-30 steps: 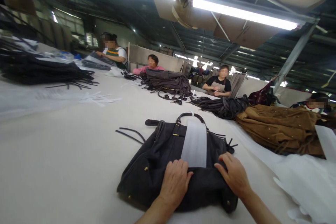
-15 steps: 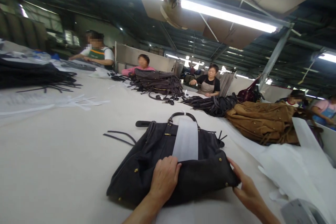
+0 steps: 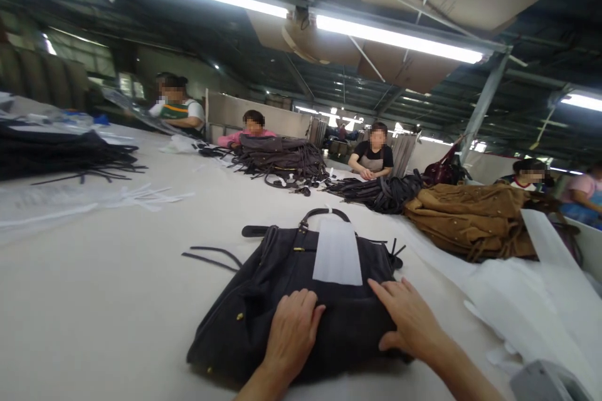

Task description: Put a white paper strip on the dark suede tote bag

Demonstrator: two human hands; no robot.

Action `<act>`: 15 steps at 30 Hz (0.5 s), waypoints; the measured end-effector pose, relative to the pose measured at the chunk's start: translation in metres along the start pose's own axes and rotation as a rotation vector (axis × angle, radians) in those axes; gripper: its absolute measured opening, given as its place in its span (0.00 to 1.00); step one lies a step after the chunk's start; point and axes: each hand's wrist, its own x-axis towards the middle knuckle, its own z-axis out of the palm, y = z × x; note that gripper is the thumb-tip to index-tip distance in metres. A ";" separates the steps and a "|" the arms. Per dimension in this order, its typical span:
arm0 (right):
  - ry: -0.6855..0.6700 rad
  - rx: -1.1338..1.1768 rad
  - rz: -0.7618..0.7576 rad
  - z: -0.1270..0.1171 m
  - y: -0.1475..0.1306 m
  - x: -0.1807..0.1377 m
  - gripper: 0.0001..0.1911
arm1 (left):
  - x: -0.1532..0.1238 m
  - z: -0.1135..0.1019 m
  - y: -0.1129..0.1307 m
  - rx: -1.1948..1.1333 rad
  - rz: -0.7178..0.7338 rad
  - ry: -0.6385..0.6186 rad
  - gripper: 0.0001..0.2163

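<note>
A black handbag (image 3: pixel 249 301) with brass studs lies on the table, its base toward me and its looped handle (image 3: pixel 324 212) at the far side. A strip of white paper (image 3: pixel 337 254) rests over its upper middle. My left hand (image 3: pixel 294 329) is closed on the bag's lower panel, fingers bent together into the dark material. To its right, my right hand (image 3: pixel 409 316) lies on the bag with fingers and thumb spread, beside the paper's lower corner. The lower right corner of the bag is partly hidden by that hand.
Brown bags (image 3: pixel 470 219) are piled at the right, above crumpled white paper (image 3: pixel 522 301). A grey device (image 3: pixel 540 382) sits at the lower right. Dark straps (image 3: pixel 376 191) and bags (image 3: pixel 282 155) lie farther back; black bags (image 3: pixel 56 153) are at left. Several co-workers sit beyond.
My right hand has left the bag's right edge and moved left onto its front, fingers spread. The paper's lower end now lies free on top. My left hand stays nearly in place.
</note>
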 end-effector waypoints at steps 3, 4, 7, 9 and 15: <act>-0.232 0.255 0.106 0.014 0.021 0.013 0.33 | -0.002 -0.002 -0.001 -0.064 0.002 0.007 0.09; -0.301 0.318 0.102 0.016 0.029 0.015 0.27 | -0.003 -0.002 -0.001 -0.091 0.001 0.012 0.07; -0.467 0.438 0.043 0.007 0.047 0.021 0.16 | -0.005 -0.003 -0.001 -0.172 -0.006 0.020 0.06; -0.540 0.476 0.013 -0.004 0.050 0.024 0.15 | -0.006 -0.002 -0.002 -0.204 -0.010 0.016 0.08; -0.232 -0.051 -0.065 0.009 0.034 0.017 0.15 | -0.002 0.001 -0.001 -0.173 0.006 -0.033 0.08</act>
